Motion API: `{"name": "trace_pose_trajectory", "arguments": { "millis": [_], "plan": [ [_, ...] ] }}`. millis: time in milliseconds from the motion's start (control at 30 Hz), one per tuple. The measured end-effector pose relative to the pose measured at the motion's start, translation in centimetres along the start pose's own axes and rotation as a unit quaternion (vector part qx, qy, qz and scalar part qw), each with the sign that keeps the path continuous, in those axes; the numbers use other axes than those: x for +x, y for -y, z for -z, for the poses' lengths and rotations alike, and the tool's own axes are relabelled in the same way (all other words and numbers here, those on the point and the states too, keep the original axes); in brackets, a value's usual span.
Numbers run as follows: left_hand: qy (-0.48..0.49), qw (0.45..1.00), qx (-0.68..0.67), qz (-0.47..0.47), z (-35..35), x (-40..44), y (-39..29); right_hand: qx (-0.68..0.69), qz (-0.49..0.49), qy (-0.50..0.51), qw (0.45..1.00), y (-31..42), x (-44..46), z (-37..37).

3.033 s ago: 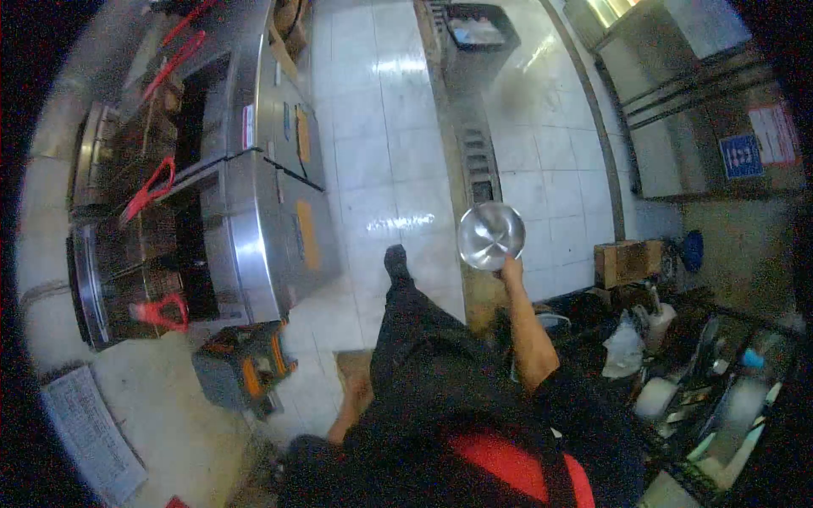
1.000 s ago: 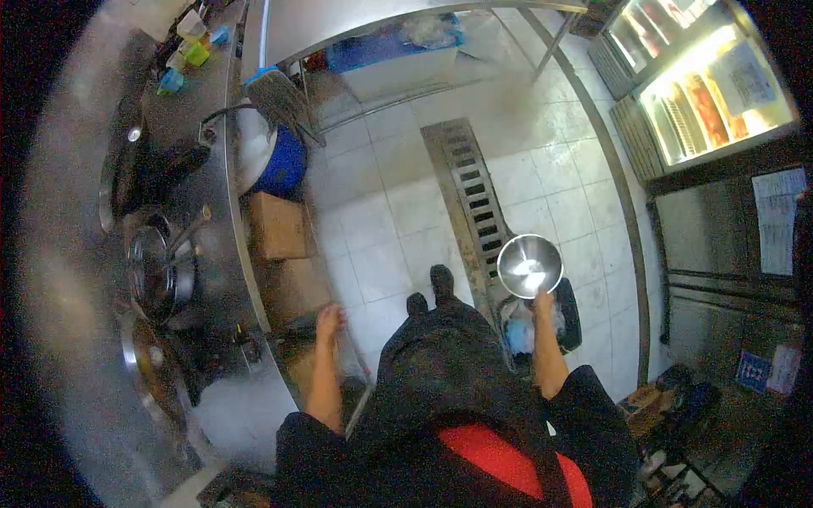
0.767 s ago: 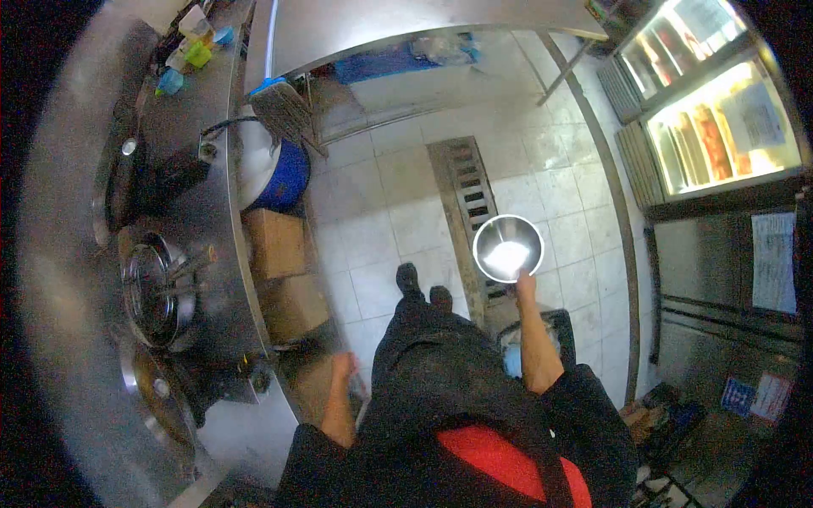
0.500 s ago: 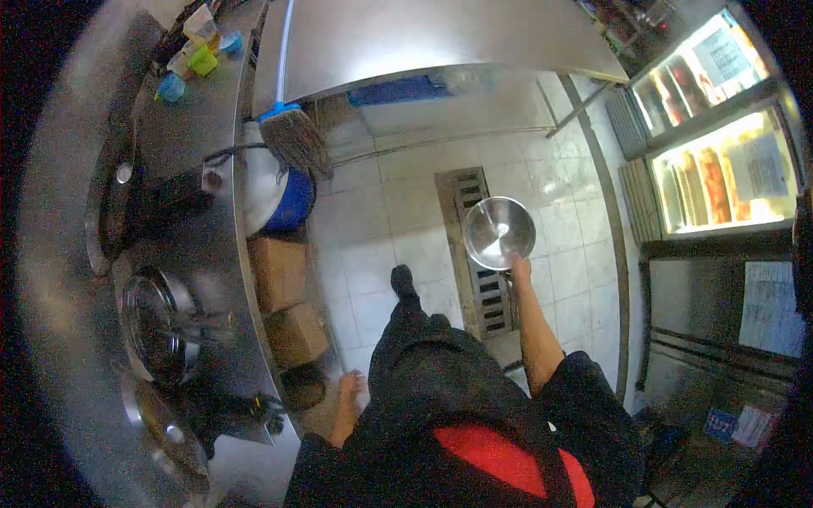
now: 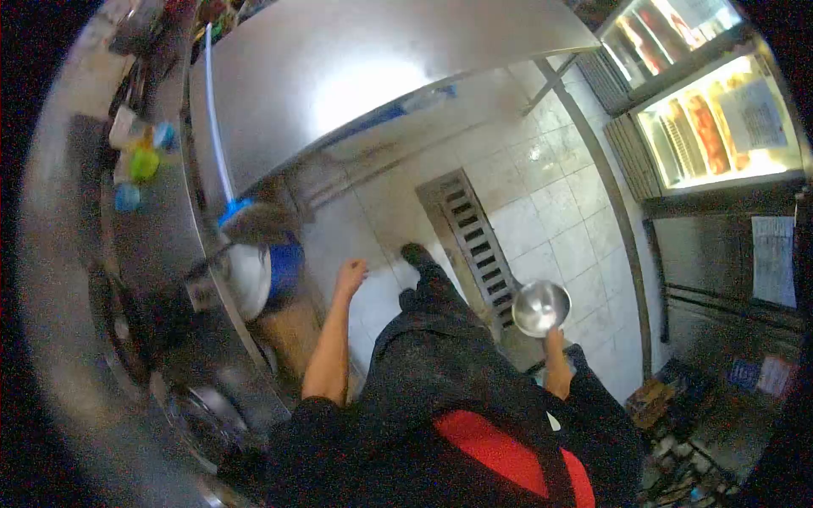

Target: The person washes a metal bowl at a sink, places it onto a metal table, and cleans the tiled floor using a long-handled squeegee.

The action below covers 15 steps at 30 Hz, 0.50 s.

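While the right hand (image 5: pixel 554 337) has its grip on the steel bowl (image 5: pixel 540 306) at the rim, above the floor (image 5: pixel 569 218) beside the drain grate (image 5: pixel 483 245), a level carry should suit; the left hand (image 5: pixel 351 276), loosely curled, appears empty.

A shiny metal bowl (image 5: pixel 540 307) sits mouth-up in the right hand's fingers (image 5: pixel 555 335).

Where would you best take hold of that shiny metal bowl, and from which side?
I'd take the metal bowl by its rim, coming from the side nearest the wearer's body. It is round and its hollow faces up toward the camera, so the rim likely gives a thin edge to pinch. The right hand holds it at that near edge.
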<state>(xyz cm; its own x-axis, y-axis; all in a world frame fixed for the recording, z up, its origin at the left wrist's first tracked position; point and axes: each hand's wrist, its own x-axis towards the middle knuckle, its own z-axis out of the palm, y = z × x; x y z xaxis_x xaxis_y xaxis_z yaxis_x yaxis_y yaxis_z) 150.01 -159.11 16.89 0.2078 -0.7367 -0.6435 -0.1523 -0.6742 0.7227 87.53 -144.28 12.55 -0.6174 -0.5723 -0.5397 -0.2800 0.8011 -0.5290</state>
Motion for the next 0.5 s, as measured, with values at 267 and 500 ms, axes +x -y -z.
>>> {"name": "trace_pose_trajectory", "arguments": {
  "millis": [267,500],
  "plan": [
    [0.062,0.997,-0.04,-0.005,7.3,5.8,-9.3,0.021,-0.056,-0.08,0.995,8.6,-2.8,-1.5],
    [0.065,0.934,-0.024,0.35,16.1,-4.1,13.2,0.195,0.23,-0.106,0.948,43.4,-1.5,-11.6]
  ]
}}
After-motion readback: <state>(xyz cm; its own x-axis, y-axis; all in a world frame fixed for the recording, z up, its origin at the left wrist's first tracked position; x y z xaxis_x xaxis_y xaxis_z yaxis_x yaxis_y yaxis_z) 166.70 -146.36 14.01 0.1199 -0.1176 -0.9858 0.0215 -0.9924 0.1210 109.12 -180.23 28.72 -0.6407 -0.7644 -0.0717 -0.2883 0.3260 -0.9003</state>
